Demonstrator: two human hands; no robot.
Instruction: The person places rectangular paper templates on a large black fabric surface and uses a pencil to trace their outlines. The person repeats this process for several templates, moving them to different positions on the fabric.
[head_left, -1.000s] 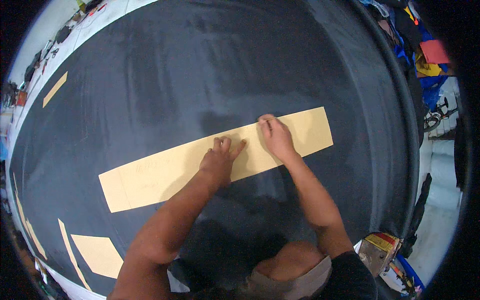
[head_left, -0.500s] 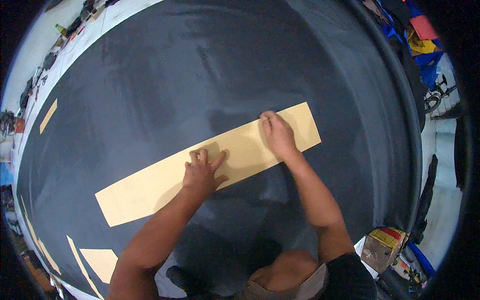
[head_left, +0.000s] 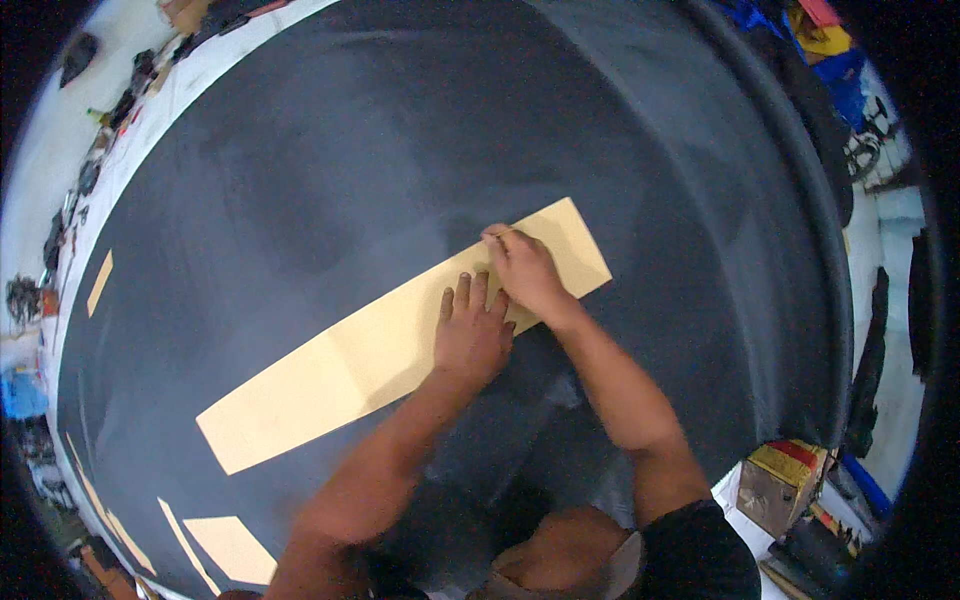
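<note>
A long tan cardboard pattern piece [head_left: 330,372] lies slantwise on a wide sheet of black material [head_left: 300,190], its right end farther from me than its left. My left hand [head_left: 472,335] rests palm down on the piece, right of its middle, fingers stretched out and slightly apart. Just beyond it, my right hand [head_left: 528,272] is closed in a pinch at the far edge of the piece. What its fingertips hold, if anything, is too small and hidden to name. The two hands are almost touching.
Smaller tan pieces lie at the sheet's left: a short strip [head_left: 100,284], a thin strip [head_left: 188,545] and a wider piece [head_left: 232,548]. A worn box [head_left: 780,490] stands at the lower right. Assorted items line the white border at the upper left.
My left hand has slid right along the pattern piece, close to my right hand, and its fingers now lie flatter. My right hand stays pinched at the far edge. The view has shifted slightly.
</note>
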